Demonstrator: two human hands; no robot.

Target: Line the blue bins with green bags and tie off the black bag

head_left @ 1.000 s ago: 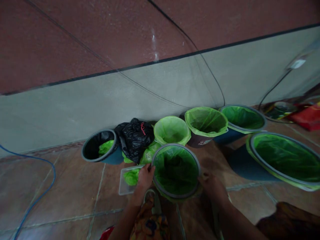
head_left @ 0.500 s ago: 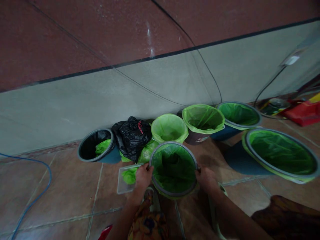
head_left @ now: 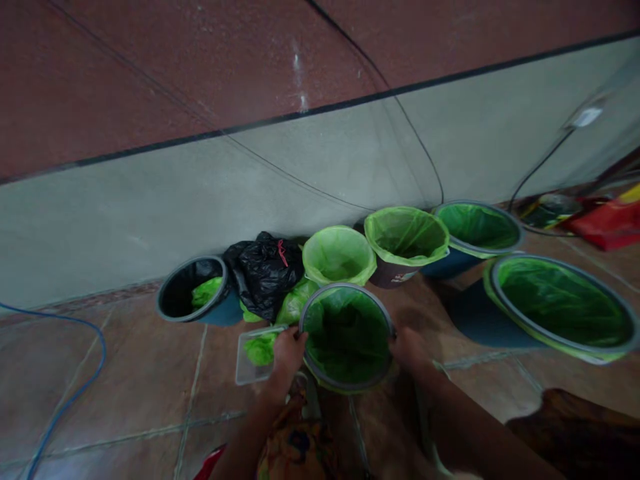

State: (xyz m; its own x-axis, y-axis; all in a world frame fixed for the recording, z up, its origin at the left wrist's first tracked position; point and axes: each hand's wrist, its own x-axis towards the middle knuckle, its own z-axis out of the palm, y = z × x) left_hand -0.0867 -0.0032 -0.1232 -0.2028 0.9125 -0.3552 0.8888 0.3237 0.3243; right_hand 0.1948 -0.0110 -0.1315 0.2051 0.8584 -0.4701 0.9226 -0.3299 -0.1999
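Note:
A small bin with a grey rim (head_left: 320, 297) and a green liner (head_left: 345, 333) stands on the tiled floor right in front of me. My left hand (head_left: 286, 355) is closed on the rim's left side. At the rim's right side my right hand (head_left: 411, 348) also grips the edge. A clear plastic box (head_left: 246, 363) holding green bags lies just left of my left hand.
Several more green-lined bins line the wall: two light green ones (head_left: 339, 257), a blue one (head_left: 477, 230) and a large one (head_left: 560, 310) at right. A dark bin (head_left: 193, 300) and a black bag (head_left: 263, 270) sit at left. A blue cable (head_left: 75, 393) crosses the floor.
The view shifted slightly. My right hand moved up from below the bin to its right rim; my left hand stayed on the left rim.

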